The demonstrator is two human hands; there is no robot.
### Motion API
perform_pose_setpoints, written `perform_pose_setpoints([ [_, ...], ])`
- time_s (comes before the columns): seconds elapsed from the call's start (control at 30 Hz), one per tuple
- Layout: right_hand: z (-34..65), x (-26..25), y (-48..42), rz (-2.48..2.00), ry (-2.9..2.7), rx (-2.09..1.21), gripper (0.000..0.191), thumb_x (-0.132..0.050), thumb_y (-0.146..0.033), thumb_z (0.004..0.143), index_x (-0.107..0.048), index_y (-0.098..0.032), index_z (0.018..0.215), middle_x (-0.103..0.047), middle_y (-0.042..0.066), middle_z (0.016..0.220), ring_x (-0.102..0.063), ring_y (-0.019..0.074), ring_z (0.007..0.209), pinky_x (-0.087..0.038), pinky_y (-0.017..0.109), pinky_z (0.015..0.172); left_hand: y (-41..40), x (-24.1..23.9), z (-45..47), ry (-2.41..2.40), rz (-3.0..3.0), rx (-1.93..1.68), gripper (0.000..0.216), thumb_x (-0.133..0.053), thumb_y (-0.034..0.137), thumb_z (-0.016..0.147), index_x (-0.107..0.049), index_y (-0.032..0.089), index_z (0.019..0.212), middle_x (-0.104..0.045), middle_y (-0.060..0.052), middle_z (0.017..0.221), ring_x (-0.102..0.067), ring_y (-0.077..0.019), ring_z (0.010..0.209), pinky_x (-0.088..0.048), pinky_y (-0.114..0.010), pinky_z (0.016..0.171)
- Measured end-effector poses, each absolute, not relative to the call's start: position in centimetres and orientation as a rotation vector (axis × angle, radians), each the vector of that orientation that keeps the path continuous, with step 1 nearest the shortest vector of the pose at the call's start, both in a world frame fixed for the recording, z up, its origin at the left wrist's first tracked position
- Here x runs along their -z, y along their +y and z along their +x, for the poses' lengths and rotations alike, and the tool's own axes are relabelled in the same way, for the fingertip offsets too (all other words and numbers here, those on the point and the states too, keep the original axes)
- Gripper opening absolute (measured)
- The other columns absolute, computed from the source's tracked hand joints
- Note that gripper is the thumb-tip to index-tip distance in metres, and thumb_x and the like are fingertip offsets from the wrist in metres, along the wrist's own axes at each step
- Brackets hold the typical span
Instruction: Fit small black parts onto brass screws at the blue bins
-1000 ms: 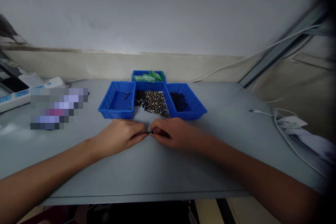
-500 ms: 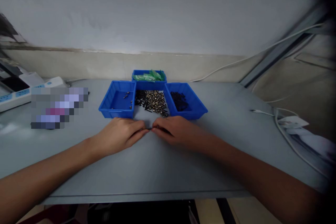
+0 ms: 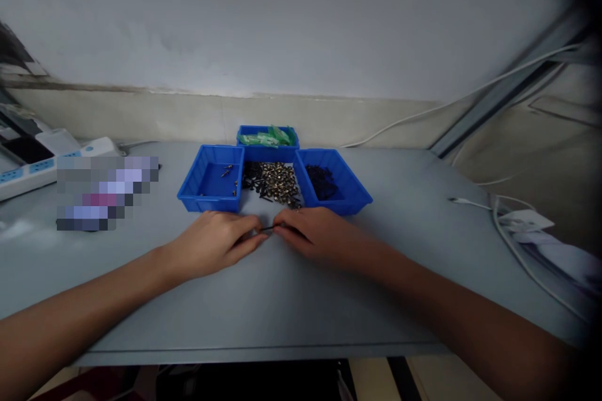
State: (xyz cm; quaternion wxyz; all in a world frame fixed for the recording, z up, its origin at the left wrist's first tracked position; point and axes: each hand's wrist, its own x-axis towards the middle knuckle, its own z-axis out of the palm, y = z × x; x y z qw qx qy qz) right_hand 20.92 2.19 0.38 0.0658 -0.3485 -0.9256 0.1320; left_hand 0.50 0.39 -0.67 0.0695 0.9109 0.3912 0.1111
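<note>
My left hand (image 3: 217, 242) and my right hand (image 3: 314, 233) rest on the grey table (image 3: 282, 301), fingertips pinched together and meeting. Between them sits a small thin dark part (image 3: 267, 229), too small to name. Just beyond lies a loose pile of small metal screws (image 3: 273, 180) on the table. A blue bin (image 3: 209, 180) at the left holds a few small pieces. A blue bin (image 3: 336, 183) at the right holds dark parts. Behind the pile, a third blue bin (image 3: 266, 140) holds green pieces.
A white power strip (image 3: 44, 163) lies at the far left, beside a blurred-out patch. White cables (image 3: 512, 225) and a pale bundle lie at the right edge. A wall rises behind the bins. The table's front edge runs just under my forearms.
Both hands shifted slightly toward the bins. The thin dark part was hidden half a second ago and shows between my fingertips again.
</note>
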Motion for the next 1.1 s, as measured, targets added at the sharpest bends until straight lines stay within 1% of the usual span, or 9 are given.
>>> perform_pose_setpoints([
  [0.27, 20.8, -0.3, 2.2, -0.971, -2.825, -0.422, 0.03, -0.029, -0.03, 0.091, -0.053, -0.017, 0.08, -0.06, 0.003, 0.076, -0.055, 0.0136, 0.07, -0.038, 0.025, 0.065, 0.6, 0.3, 0.4, 1.088, 2.733, -0.285, 0.028, -0.031, 0.027, 0.091, -0.053, 0.016, 0.079, -0.055, 0.0, 0.066, -0.054, -0.0122, 0.061, -0.038, -0.024, 0.057],
  [0.37, 20.9, -0.4, 2.2, -1.006, -2.789, -0.457, 0.028, -0.032, -0.034, 0.089, -0.054, -0.017, 0.09, -0.061, 0.004, 0.079, -0.056, 0.0146, 0.071, -0.039, 0.025, 0.064, 0.5, 0.3, 0.3, 1.114, 2.751, -0.271, 0.03, -0.03, 0.028, 0.091, -0.053, 0.016, 0.076, -0.054, 0.0, 0.063, -0.053, -0.0124, 0.058, -0.037, -0.024, 0.056],
  [0.47, 21.0, -0.6, 2.2, -1.035, -2.765, -0.459, 0.023, -0.038, -0.031, 0.087, -0.053, -0.018, 0.098, -0.062, 0.003, 0.083, -0.056, 0.0152, 0.074, -0.039, 0.026, 0.064, 0.4, 0.3, 0.4, 1.157, 2.767, -0.246, 0.03, -0.029, 0.03, 0.091, -0.053, 0.017, 0.078, -0.054, 0.0, 0.062, -0.054, -0.0127, 0.058, -0.037, -0.024, 0.055],
  [0.57, 20.9, -0.6, 2.3, -1.0, -2.797, -0.461, 0.02, -0.038, -0.027, 0.087, -0.054, -0.017, 0.093, -0.061, 0.003, 0.083, -0.056, 0.0146, 0.074, -0.038, 0.026, 0.065, 0.4, 0.3, 0.4, 1.169, 2.76, -0.254, 0.03, -0.029, 0.03, 0.091, -0.053, 0.017, 0.079, -0.055, 0.0, 0.064, -0.055, -0.013, 0.06, -0.038, -0.024, 0.056],
  [0.8, 20.9, -0.3, 2.5, -0.968, -2.776, -0.513, 0.02, -0.037, -0.027, 0.088, -0.055, -0.017, 0.089, -0.061, 0.003, 0.08, -0.055, 0.0136, 0.071, -0.039, 0.025, 0.063, 0.4, 0.5, 0.2, 1.188, 2.652, -0.409, 0.023, -0.037, 0.029, 0.088, -0.056, 0.017, 0.087, -0.056, -0.001, 0.068, -0.056, -0.0123, 0.064, -0.041, -0.022, 0.057],
  [0.97, 20.6, 0.3, 2.5, -0.897, -2.756, -0.53, 0.021, -0.037, -0.025, 0.087, -0.056, -0.016, 0.087, -0.062, 0.004, 0.082, -0.056, 0.0134, 0.072, -0.041, 0.026, 0.066, 0.2, 0.7, 0.5, 1.041, 2.804, -0.579, 0.028, -0.032, 0.027, 0.091, -0.057, 0.015, 0.088, -0.058, -0.003, 0.074, -0.057, -0.0131, 0.07, -0.044, -0.025, 0.064],
  [1.1, 20.4, 0.9, 2.3, -0.833, -2.781, -0.496, 0.018, -0.041, -0.02, 0.084, -0.057, -0.016, 0.076, -0.061, 0.003, 0.076, -0.055, 0.0125, 0.066, -0.041, 0.025, 0.062, -0.1, 0.7, 0.8, 0.927, 2.911, -0.622, 0.029, -0.032, 0.024, 0.091, -0.059, 0.016, 0.087, -0.057, -0.003, 0.07, -0.054, -0.0122, 0.065, -0.044, -0.025, 0.061],
])
